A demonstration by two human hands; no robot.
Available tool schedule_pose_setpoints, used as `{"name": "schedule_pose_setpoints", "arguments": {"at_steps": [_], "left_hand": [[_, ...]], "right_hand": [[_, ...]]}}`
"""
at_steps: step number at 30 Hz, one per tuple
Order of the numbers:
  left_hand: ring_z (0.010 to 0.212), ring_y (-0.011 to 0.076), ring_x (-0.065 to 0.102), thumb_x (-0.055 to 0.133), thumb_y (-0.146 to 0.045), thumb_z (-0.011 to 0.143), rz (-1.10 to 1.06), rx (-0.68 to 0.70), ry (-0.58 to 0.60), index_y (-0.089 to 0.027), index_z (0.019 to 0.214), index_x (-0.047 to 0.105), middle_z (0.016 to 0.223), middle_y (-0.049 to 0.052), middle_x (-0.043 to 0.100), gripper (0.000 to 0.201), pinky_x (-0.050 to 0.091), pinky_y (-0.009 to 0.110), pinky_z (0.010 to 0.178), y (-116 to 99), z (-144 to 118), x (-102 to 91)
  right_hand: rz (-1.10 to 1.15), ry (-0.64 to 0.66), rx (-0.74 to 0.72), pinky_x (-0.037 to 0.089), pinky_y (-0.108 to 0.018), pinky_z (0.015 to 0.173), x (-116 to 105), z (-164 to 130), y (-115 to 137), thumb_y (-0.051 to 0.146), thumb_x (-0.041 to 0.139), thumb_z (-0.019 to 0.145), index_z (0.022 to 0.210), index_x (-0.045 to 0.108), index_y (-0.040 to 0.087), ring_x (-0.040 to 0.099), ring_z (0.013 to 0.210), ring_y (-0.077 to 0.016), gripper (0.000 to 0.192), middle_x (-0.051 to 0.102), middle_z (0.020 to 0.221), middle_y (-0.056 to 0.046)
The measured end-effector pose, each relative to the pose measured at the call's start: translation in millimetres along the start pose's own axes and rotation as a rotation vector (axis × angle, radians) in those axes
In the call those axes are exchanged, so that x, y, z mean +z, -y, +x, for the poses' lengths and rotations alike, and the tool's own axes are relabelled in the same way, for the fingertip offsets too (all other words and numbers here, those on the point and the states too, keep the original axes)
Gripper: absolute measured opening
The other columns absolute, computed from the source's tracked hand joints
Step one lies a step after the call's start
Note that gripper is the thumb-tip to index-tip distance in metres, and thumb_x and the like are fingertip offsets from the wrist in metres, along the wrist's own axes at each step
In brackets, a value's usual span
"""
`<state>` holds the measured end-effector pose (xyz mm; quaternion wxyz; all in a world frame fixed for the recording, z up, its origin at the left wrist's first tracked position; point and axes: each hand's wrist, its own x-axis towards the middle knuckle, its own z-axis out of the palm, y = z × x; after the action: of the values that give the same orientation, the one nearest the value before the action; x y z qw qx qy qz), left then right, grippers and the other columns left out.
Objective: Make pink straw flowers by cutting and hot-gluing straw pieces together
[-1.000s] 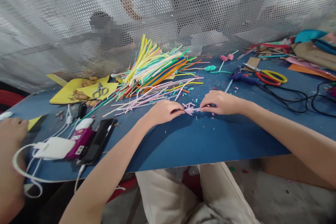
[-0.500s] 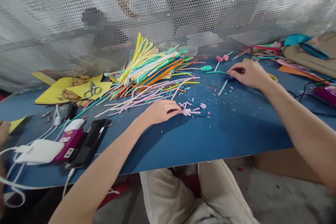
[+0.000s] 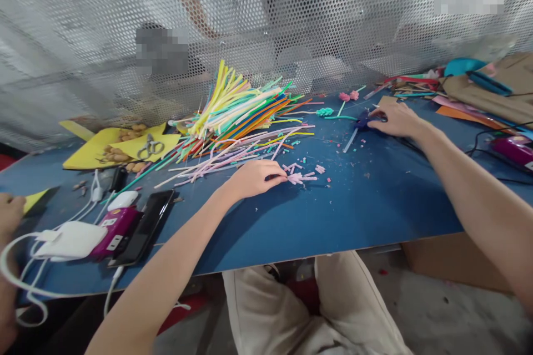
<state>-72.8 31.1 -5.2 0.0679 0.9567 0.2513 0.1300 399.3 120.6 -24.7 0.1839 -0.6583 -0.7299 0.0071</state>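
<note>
My left hand (image 3: 260, 177) rests low over the table, thumb and fingertips pinched on a pale pink-lilac pipe cleaner flower (image 3: 296, 178). Short cut bits of pipe cleaner (image 3: 293, 167) lie right beside it. Farther off on the right, my right hand (image 3: 393, 119) has its fingers curled around a dark blue glue gun (image 3: 363, 120); a translucent glue stick (image 3: 350, 141) sticks out of it toward me. A teal pipe cleaner piece (image 3: 324, 112) and pink blossoms on a green stem (image 3: 348, 96) lie to the left of the glue gun.
A big pile of coloured pipe cleaners (image 3: 245, 111) stands behind my left hand. Scissors (image 3: 150, 146) lie on yellow paper. A phone (image 3: 145, 227), a purple power strip (image 3: 115, 233) and white cables are at left. Another person's hand (image 3: 10, 213) shows at the left edge. Perforated metal (image 3: 316, 22) borders the back.
My right hand has closed around the glue gun and turned it, so more of its body shows. My left hand keeps its pinch in the same place. The view has shifted slightly.
</note>
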Motion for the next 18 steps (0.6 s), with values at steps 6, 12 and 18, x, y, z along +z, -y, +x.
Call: {"name": "schedule_pose_setpoints", "arguments": {"at_steps": [6, 12, 18], "left_hand": [[0.091, 0.0155, 0.071, 0.053, -0.037, 0.103, 0.011, -0.021, -0.006, -0.022, 0.104, 0.076, 0.101, 0.003, 0.077, 0.028, 0.050, 0.028, 0.084, -2.7, 0.7, -1.6], [0.090, 0.0154, 0.071, 0.052, -0.037, 0.103, -0.020, -0.017, 0.006, -0.023, 0.104, 0.076, 0.099, 0.003, 0.076, 0.028, 0.052, 0.028, 0.083, -0.1, 0.4, 0.4], [0.091, 0.0158, 0.071, 0.052, -0.036, 0.103, -0.025, -0.025, 0.003, -0.022, 0.104, 0.076, 0.100, 0.003, 0.077, 0.027, 0.051, 0.028, 0.082, 1.6, 0.4, 2.7]], "right_hand": [[-0.123, 0.044, 0.053, 0.032, -0.057, 0.094, 12.1, -1.4, 7.2, 0.049, 0.067, 0.080, 0.120, 0.068, 0.013, 0.044, 0.121, -0.0428, 0.053, 0.052, 0.132, -0.030], [-0.137, 0.051, 0.019, 0.041, -0.045, 0.085, -0.4, 3.3, 8.7, 0.046, 0.063, 0.082, 0.115, 0.065, 0.018, 0.056, 0.102, -0.0315, 0.044, 0.061, 0.126, -0.021], [-0.118, -0.033, -0.008, 0.042, -0.038, 0.088, -8.3, 9.6, 15.2, 0.039, 0.061, 0.085, 0.114, 0.063, 0.012, 0.058, 0.102, -0.0283, 0.041, 0.066, 0.119, -0.023]]}}
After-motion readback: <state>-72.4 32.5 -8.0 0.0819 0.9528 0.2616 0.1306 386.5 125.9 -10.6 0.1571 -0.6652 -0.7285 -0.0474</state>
